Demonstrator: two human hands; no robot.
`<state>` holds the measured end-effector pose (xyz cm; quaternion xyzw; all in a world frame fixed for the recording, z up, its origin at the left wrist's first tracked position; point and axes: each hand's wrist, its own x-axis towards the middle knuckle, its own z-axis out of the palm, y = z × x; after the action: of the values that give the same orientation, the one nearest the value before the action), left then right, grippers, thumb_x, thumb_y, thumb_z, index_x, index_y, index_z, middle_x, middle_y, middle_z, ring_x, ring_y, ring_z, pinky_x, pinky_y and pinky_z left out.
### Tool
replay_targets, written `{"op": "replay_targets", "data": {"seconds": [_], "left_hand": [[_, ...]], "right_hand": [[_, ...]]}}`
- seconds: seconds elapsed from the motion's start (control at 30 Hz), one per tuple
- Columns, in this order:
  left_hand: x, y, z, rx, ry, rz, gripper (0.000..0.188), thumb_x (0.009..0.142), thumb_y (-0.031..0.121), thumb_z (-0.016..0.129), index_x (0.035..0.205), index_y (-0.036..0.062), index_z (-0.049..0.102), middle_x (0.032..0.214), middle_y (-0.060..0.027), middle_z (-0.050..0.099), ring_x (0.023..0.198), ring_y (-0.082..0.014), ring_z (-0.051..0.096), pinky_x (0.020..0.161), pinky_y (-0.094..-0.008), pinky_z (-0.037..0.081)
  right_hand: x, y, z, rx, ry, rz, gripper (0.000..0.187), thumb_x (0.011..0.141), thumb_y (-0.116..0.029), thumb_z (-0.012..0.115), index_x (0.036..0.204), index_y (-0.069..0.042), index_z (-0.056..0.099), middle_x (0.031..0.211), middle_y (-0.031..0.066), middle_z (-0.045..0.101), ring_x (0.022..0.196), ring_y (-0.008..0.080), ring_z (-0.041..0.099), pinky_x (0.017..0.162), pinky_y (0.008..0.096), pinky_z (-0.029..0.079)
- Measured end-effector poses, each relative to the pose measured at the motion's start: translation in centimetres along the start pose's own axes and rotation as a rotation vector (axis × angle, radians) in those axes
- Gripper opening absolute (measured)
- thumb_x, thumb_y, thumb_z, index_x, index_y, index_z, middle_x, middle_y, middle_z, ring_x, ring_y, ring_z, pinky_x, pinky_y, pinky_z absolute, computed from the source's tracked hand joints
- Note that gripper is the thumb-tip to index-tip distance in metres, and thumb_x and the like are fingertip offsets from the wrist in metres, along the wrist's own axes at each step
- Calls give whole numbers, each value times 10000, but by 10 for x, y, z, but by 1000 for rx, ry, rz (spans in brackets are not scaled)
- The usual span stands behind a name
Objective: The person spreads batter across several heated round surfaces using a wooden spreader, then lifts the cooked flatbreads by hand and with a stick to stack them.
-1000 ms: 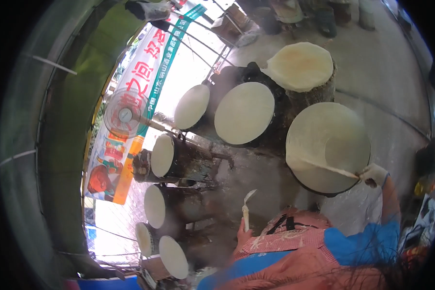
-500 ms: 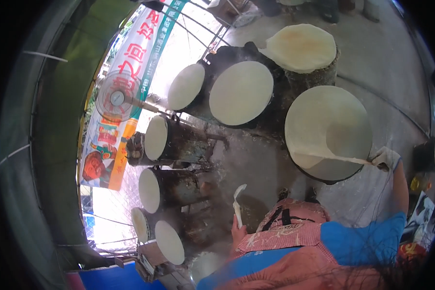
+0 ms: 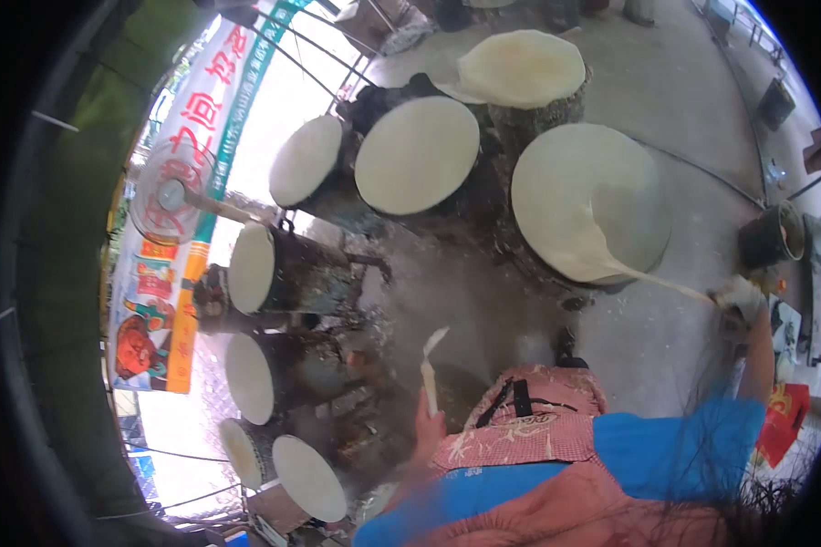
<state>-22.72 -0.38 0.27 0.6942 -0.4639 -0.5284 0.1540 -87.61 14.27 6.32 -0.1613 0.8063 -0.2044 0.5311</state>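
My right hand (image 3: 739,303), in a whitish glove, is closed on the end of a long, thin, pale scraper (image 3: 652,277). Its broader end rests in the batter on the large round griddle (image 3: 652,228) in front of me. Pale batter (image 3: 566,196) coats the left and far parts of that griddle, while a greyer patch shows at the right. Near my apron, my left hand (image 3: 429,422) grips a short pale spatula (image 3: 431,369) with a bent tip, held upright and apart from the griddles.
Several round griddles on dark stoves, such as this one (image 3: 417,157), curve round to my left. A stack of thin pancakes (image 3: 523,68) stands beyond the large griddle. A fan (image 3: 171,193) and a banner (image 3: 160,273) are at the left; a dark bucket (image 3: 772,235) is at the right.
My view has shifted, so the stoves sit further left. The scraper's broad end has swept rightward across the near part of the large griddle, where batter now covers more. Both hands keep their holds.
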Motion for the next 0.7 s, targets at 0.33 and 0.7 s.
{"op": "replay_targets", "data": {"seconds": [0.33, 0.7], "left_hand": [[25, -14, -81, -199, -266, 24, 788, 790, -36, 462, 1463, 229, 147, 572, 9, 424, 381, -95, 378, 326, -253, 326], [19, -59, -126, -1258, -1014, -456, 307, 960, 372, 416, 802, 108, 428, 521, 12, 329, 393, -112, 356, 329, -250, 279]], "right_hand": [[-19, 29, 352, 508, 714, -599, 324, 845, -216, 591, 1115, -44, 639, 1107, 128, 645, 959, 191, 632, 780, 326, 486], [-48, -5, 353, 73, 1076, -373, 299, 851, -359, 528, 999, -144, 674, 917, 177, 637, 872, 374, 600, 752, 434, 476]]}}
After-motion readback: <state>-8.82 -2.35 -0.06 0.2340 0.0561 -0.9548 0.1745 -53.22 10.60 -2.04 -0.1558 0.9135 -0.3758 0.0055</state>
